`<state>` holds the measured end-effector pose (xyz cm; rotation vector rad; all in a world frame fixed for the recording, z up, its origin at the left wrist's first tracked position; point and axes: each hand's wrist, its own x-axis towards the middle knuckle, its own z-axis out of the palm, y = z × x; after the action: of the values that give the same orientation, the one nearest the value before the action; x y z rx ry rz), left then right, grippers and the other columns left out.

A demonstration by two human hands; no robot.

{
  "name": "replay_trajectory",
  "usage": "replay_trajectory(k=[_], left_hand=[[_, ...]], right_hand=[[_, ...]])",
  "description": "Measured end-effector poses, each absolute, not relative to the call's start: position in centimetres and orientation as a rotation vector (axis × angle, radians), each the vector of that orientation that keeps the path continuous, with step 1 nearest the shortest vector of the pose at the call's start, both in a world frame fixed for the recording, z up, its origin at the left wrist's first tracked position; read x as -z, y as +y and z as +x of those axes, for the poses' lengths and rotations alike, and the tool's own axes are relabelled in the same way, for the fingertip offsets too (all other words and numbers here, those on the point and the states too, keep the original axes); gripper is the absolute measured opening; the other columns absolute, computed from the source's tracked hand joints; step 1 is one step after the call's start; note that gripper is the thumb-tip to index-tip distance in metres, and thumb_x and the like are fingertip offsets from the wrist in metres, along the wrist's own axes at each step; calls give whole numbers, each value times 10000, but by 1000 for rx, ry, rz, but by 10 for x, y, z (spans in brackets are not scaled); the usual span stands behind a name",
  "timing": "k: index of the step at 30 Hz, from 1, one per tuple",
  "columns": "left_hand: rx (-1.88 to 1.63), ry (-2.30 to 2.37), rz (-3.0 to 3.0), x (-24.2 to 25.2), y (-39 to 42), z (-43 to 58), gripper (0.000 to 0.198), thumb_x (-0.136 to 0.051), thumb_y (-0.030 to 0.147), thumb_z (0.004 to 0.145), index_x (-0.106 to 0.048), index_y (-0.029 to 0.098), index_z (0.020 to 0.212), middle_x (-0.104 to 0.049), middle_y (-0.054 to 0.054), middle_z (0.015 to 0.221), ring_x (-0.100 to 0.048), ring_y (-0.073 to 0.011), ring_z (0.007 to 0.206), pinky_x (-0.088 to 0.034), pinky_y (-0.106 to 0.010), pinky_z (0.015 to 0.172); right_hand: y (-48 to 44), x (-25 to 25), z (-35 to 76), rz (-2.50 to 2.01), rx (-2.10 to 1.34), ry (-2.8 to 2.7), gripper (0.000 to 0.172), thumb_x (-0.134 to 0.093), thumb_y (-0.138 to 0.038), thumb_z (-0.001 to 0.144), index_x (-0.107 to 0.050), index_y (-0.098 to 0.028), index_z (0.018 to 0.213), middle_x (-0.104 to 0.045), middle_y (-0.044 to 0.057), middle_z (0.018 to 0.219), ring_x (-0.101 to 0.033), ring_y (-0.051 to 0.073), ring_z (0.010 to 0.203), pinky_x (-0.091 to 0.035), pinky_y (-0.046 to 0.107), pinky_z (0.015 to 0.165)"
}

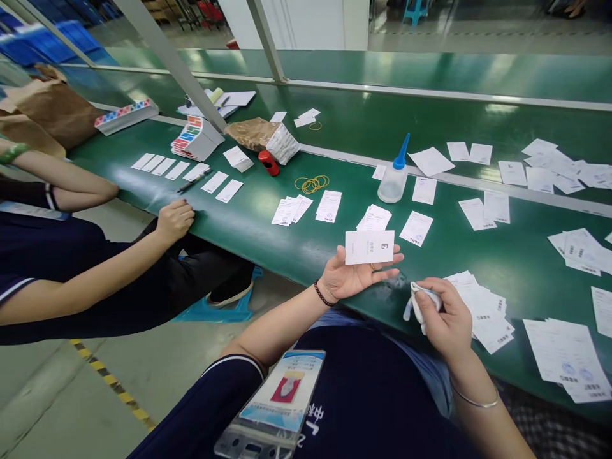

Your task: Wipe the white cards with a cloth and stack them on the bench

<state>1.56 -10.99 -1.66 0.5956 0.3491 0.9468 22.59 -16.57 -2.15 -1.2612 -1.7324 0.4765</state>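
Observation:
My left hand [351, 277] is palm up just off the near edge of the green table [335, 127], pinching a white card [369, 247] with a small dark mark between thumb and fingers. My right hand [444, 315] is closed around a crumpled white cloth [421, 299], a little to the right of the card. A fanned pile of white cards [482, 312] lies on the table right beside my right hand.
A squeeze bottle with a blue nozzle [394, 178], yellow rubber bands [312, 184], a red stamp [269, 163] and several loose cards and slips lie on the table. At the left sits another person, one hand [174, 218] at the table edge beside a pen [194, 182].

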Motion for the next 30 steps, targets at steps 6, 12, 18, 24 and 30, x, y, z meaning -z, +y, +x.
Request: replay_trajectory(k=[6,12,18,24,30], left_hand=[[-902,361,581,28,-124,35,893,-736,702,586,-504,274,1333,-496,-108,1443,-366,-379,1392,-352,-526,1101],[-949,404,576,30,-130,41,724,-837,542,578,-608,241,1195,-605,-79,1289,-412,-328,1372,-339,-455,1139],[-968,349,583,22,-128,32,819,-824,547,596,-545,227,1296,-536,-109,1392,-363,-342,1407,-314,-482,1151],[-888,659,915,24,-120,18,976,-834,538,574,-416,267,1413,-558,-110,1275,-565,-281,1137,-479,-399,932],[-515,1289,1937,9,-112,14,1095,-824,308,594,-228,215,1509,-477,-154,1308,-422,-386,1271,-335,-555,1079]], right_hand=[[-149,-16,194,-1255,-207,-1730,140,-520,-259,941,-639,-212,999,-664,94,927,-645,223,879,-544,389,784],[-144,-8,171,-1186,-221,-1878,166,-496,-198,939,-649,-204,1005,-654,92,927,-628,221,889,-534,388,822],[-155,-15,182,-1045,-692,-1936,136,-539,-188,926,-649,-214,1001,-666,56,939,-638,181,881,-529,316,781],[-165,-9,207,-1207,-911,-1602,121,-613,-307,903,-679,-233,972,-659,35,946,-632,162,837,-515,292,746],[-165,22,219,-1424,-1141,-1189,284,-675,-459,836,-669,-204,958,-597,-20,643,-471,94,487,-394,221,466]])
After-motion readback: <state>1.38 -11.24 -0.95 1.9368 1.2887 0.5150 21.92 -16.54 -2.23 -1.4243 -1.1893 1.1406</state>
